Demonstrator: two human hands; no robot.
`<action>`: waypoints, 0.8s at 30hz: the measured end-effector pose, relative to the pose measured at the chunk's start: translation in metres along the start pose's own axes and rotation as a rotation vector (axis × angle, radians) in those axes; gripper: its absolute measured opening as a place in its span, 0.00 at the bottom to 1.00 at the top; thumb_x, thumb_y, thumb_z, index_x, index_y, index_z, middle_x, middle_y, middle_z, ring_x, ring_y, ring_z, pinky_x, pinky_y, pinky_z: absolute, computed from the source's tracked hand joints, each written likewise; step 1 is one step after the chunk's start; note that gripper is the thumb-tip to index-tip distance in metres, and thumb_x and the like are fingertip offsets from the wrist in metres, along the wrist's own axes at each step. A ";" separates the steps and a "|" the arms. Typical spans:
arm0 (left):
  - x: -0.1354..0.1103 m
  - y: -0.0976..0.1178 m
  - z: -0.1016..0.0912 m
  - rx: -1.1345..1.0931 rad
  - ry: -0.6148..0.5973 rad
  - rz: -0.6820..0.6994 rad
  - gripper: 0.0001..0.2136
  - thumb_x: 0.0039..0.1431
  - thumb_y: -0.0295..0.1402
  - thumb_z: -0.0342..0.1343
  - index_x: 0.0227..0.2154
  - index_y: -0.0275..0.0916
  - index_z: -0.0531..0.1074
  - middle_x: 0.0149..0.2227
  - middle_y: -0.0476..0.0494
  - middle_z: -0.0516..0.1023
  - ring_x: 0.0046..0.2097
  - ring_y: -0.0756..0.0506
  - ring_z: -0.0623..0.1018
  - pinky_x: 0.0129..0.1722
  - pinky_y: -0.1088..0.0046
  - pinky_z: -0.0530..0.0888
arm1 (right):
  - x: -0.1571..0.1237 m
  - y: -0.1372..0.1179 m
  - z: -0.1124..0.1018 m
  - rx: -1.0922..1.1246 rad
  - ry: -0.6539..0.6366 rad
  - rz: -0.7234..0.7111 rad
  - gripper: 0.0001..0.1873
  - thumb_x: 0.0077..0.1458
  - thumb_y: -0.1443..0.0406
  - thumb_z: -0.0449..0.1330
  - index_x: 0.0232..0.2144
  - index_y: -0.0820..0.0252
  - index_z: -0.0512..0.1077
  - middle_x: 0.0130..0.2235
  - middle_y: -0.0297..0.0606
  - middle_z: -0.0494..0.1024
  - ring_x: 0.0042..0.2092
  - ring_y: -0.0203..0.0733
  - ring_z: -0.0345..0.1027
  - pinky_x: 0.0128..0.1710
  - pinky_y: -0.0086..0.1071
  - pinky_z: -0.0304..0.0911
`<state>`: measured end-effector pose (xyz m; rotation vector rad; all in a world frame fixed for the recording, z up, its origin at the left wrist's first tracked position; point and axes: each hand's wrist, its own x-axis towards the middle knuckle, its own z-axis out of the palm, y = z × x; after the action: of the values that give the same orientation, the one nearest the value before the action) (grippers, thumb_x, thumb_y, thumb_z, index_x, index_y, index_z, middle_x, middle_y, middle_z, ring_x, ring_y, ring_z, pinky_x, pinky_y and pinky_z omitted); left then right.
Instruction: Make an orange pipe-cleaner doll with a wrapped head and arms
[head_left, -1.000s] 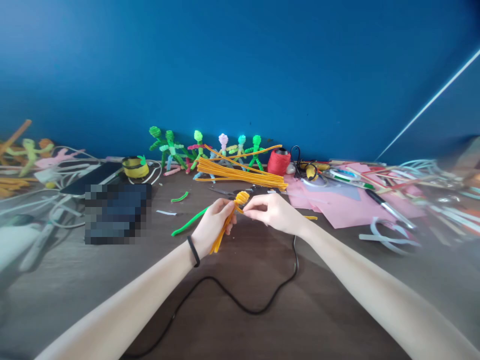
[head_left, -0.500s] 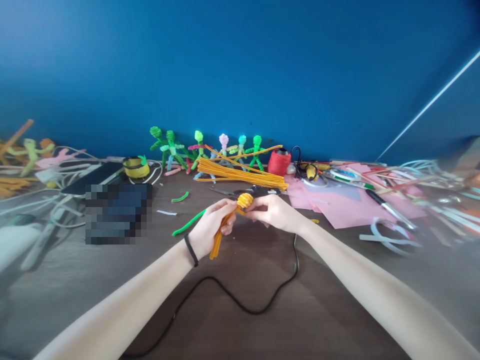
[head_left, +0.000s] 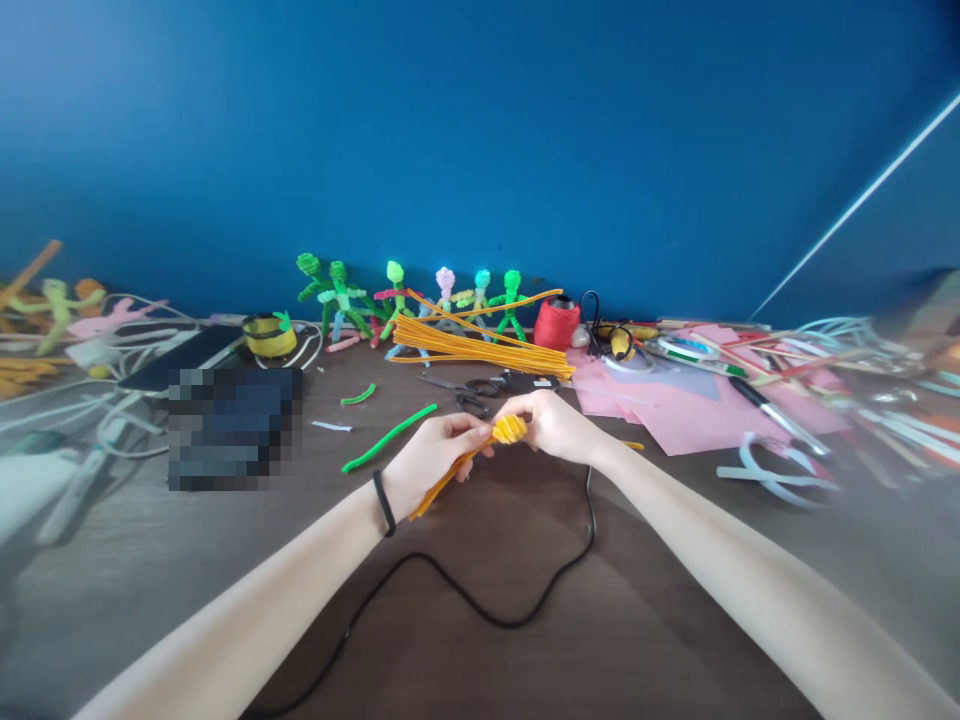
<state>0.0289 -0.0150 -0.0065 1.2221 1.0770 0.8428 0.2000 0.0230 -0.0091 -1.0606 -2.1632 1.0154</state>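
Between my hands is a yellow-orange pipe-cleaner figure (head_left: 509,430), with a rounded coiled head and several straight stems trailing down to the left. My left hand (head_left: 435,455), a black band at its wrist, is closed around the stems just below the head. At the head's right side, my right hand (head_left: 551,425) pinches it; its fingertips are partly hidden. Black-handled scissors (head_left: 471,393) lie just behind my hands. A green pipe cleaner (head_left: 390,440) rests to the left of them. Farther back is a bundle of orange pipe cleaners (head_left: 480,347).
Several finished pipe-cleaner figures (head_left: 512,305) stand along the blue wall (head_left: 480,130). A red thread spool (head_left: 556,322) and pink paper sheets (head_left: 675,415) are to the right. A dark blurred-out device (head_left: 240,425) lies left. A black cable (head_left: 480,610) curves across the table in front.
Both hands have moved slightly down and the coiled head has shifted right. The stems have tilted flatter. More of the scissors and the green pipe cleaner now shows.
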 end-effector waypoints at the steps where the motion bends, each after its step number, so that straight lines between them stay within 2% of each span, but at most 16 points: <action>1: 0.001 -0.001 0.000 0.050 0.021 0.015 0.09 0.46 0.36 0.55 0.23 0.35 0.70 0.15 0.52 0.67 0.15 0.57 0.60 0.16 0.80 0.58 | 0.000 0.000 0.000 0.002 0.004 0.003 0.10 0.41 0.73 0.53 0.25 0.67 0.73 0.22 0.33 0.70 0.20 0.28 0.55 0.21 0.25 0.52; 5: 0.002 -0.005 -0.001 0.167 0.046 0.021 0.09 0.46 0.36 0.55 0.26 0.34 0.74 0.10 0.54 0.63 0.15 0.55 0.61 0.16 0.80 0.58 | 0.001 -0.001 -0.002 0.005 0.024 0.053 0.10 0.45 0.69 0.54 0.28 0.67 0.74 0.25 0.36 0.73 0.22 0.29 0.58 0.23 0.26 0.54; 9: 0.002 -0.006 0.000 0.174 0.034 0.036 0.08 0.44 0.34 0.56 0.26 0.35 0.74 0.13 0.54 0.66 0.15 0.56 0.62 0.16 0.81 0.58 | 0.001 -0.002 -0.004 -0.013 0.028 0.032 0.09 0.46 0.66 0.56 0.28 0.66 0.75 0.28 0.38 0.74 0.24 0.31 0.61 0.24 0.26 0.56; 12: 0.003 -0.008 0.002 0.124 0.021 0.055 0.05 0.43 0.31 0.57 0.25 0.35 0.71 0.18 0.51 0.71 0.14 0.57 0.62 0.15 0.81 0.58 | 0.001 -0.002 -0.005 -0.024 0.033 0.011 0.09 0.46 0.64 0.57 0.27 0.65 0.75 0.28 0.37 0.75 0.27 0.33 0.64 0.27 0.26 0.58; 16: 0.006 -0.013 0.002 0.045 0.043 0.061 0.09 0.42 0.30 0.58 0.26 0.36 0.63 0.21 0.50 0.73 0.13 0.57 0.63 0.13 0.81 0.58 | 0.000 -0.005 -0.006 -0.045 0.040 -0.012 0.09 0.47 0.64 0.58 0.27 0.64 0.75 0.28 0.36 0.75 0.29 0.34 0.65 0.28 0.26 0.58; 20: 0.005 -0.012 0.002 0.066 0.047 0.046 0.08 0.44 0.29 0.57 0.28 0.34 0.66 0.21 0.48 0.74 0.14 0.57 0.63 0.13 0.81 0.59 | -0.003 -0.016 -0.003 -0.130 0.081 -0.077 0.07 0.48 0.65 0.57 0.26 0.63 0.74 0.28 0.36 0.73 0.29 0.33 0.65 0.28 0.26 0.57; 24: 0.001 -0.008 0.004 0.123 0.041 0.042 0.05 0.46 0.30 0.54 0.24 0.32 0.70 0.22 0.46 0.74 0.16 0.57 0.64 0.15 0.81 0.61 | -0.006 -0.029 0.001 -0.251 0.097 -0.171 0.08 0.50 0.68 0.56 0.23 0.63 0.74 0.27 0.35 0.72 0.28 0.33 0.63 0.29 0.27 0.56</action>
<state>0.0323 -0.0167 -0.0143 1.3393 1.1541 0.8467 0.1900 0.0059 0.0130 -0.9913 -2.2977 0.6155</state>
